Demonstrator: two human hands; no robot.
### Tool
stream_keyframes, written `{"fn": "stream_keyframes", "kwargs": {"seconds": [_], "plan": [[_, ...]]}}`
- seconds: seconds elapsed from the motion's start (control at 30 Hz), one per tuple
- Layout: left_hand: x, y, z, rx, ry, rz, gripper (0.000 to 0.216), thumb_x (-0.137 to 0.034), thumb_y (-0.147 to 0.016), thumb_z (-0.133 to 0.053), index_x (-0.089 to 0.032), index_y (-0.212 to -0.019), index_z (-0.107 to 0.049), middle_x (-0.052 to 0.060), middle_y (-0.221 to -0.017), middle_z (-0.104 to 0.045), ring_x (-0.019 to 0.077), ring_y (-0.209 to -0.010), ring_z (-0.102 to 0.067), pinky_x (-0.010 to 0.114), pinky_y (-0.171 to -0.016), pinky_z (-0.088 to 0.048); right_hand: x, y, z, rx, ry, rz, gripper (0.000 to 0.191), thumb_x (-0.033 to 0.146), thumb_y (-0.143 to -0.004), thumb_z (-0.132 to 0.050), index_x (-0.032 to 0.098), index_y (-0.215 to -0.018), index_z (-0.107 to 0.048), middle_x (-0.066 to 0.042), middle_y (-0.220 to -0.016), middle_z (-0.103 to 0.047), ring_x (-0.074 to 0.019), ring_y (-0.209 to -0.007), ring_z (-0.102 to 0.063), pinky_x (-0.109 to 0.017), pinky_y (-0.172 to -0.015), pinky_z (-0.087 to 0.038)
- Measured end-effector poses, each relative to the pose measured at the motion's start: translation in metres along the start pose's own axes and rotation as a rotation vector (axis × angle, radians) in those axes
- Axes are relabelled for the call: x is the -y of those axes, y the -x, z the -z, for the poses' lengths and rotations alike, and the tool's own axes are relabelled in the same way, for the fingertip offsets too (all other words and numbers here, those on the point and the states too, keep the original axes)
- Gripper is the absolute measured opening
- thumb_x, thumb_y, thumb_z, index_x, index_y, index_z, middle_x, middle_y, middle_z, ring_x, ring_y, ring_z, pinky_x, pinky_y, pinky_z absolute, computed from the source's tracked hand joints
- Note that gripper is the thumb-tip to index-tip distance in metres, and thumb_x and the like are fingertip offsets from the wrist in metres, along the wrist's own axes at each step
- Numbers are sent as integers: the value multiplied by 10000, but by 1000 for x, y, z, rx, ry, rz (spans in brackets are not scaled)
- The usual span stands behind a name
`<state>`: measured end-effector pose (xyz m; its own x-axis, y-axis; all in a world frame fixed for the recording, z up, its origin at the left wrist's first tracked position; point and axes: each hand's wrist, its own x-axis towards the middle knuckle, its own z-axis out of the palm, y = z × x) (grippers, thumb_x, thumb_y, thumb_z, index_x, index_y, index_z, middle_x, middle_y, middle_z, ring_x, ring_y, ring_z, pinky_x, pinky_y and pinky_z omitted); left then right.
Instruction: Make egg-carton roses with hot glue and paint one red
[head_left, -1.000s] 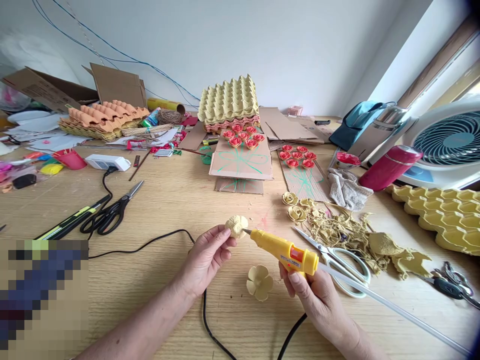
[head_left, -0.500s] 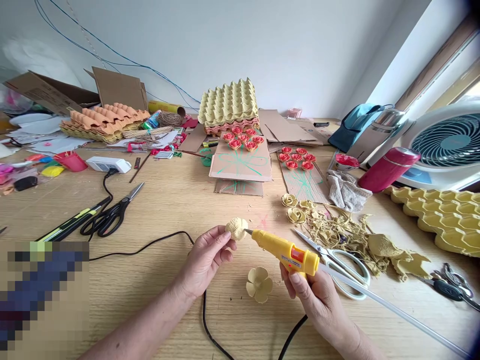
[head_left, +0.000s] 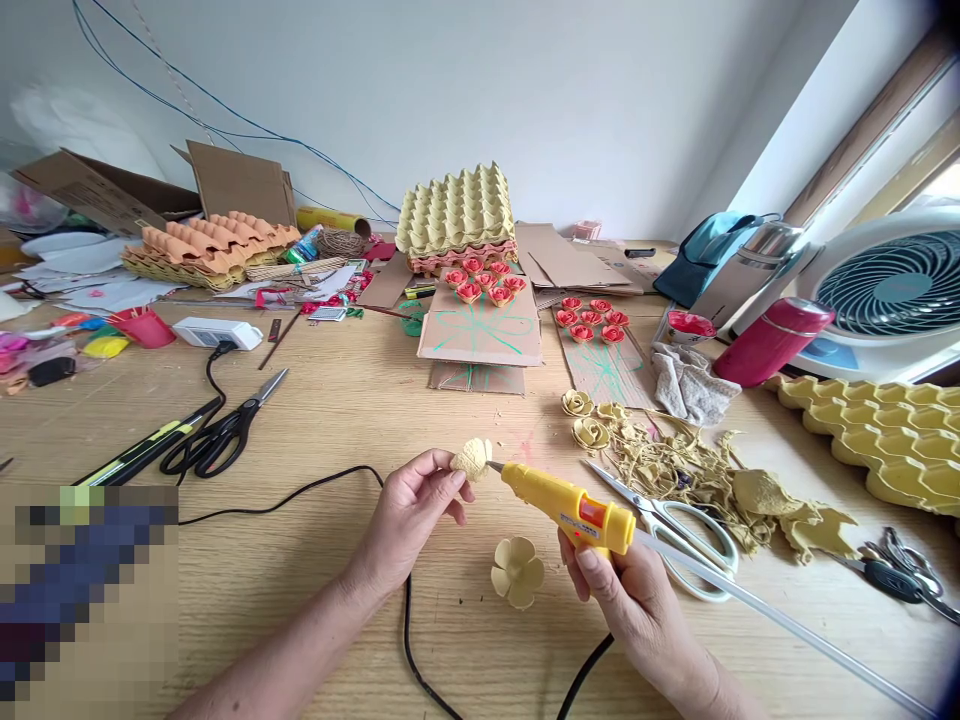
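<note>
View: one camera, worn on the head.
Facing: forward and down over the table (head_left: pixel 352 400), toward the wall (head_left: pixel 525 90).
Nearness: left hand (head_left: pixel 409 515) and right hand (head_left: pixel 630 595) close below; wall far back.

Glue gun (head_left: pixel 570 504) nozzle touches paper bud (head_left: pixel 472 459) over wooden table (head_left: pixel 337 400).

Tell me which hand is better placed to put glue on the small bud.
Probably right: the right hand grips the yellow glue gun, its nozzle at the bud that the left hand pinches in its fingers.
</note>
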<state>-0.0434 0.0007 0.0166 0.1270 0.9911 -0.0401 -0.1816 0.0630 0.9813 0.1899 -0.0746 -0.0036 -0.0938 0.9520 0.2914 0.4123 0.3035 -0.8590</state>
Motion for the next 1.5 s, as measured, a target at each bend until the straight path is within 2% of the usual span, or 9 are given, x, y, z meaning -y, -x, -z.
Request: {"fn": "stream_keyframes", "kwargs": {"seconds": [0.2,0.5,0.73,0.93,1.4,1.5], "plan": [[1,0,0,-5,-62,-50,285,-413,-822,-839,-147,-831,-737,24,-719,-696,123,-621,-596,205,-525,-528,2,-1,0,25,-21,52,516,591,-1075,-412,217,-740,-532,6,-626,-522,-147,-546,-483,-266,-512,-430],[1,0,0,-12,-74,-53,277,-409,-814,-848,-155,-812,-738,20,-705,-695,128,-633,-610,199,-522,-538,5,-2,2,63,-28,41,533,618,-1062,-411,231,-705,-496,7,-604,-512,-152,-526,-474,-275,-484,-402],[0,1,0,-25,-57,-42,267,-401,-803,-853,-157,-819,-747,27,-716,-700,142,-660,-624,204,-522,-532,-2,-1,1,-7,14,5,541,622,-1056,-428,214,-717,-537,4,-608,-522,-150,-532,-478,-276,-497,-409],[1,0,1,-11,-39,-25,294,-420,-800,-855,-149,-816,-740,29,-717,-697,129,-640,-598,197,-517,-528,6,-4,1,30,-22,58,521,600,-1067,-419,227,-712,-500,11,-608,-510,-144,-521,-475,-268,-481,-404],[3,0,0,-24,-50,-12,291,-418,-787,-859,-154,-800,-735,25,-715,-687,143,-660,-619,197,-496,-514,8,-4,2,38,-32,48,517,602,-1057,-435,234,-712,-547,5,-596,-521,-164,-514,-467,-305,-543,-456],[3,-1,-1,-24,-49,-13,294,-420,-785,-860,-155,-788,-732,24,-708,-681,148,-672,-627,196,-493,-514,9,-4,2,46,-38,57,504,603,-1053,-447,229,-740,-576,7,-594,-520,-164,-508,-466,-298,-517,-436]]}}
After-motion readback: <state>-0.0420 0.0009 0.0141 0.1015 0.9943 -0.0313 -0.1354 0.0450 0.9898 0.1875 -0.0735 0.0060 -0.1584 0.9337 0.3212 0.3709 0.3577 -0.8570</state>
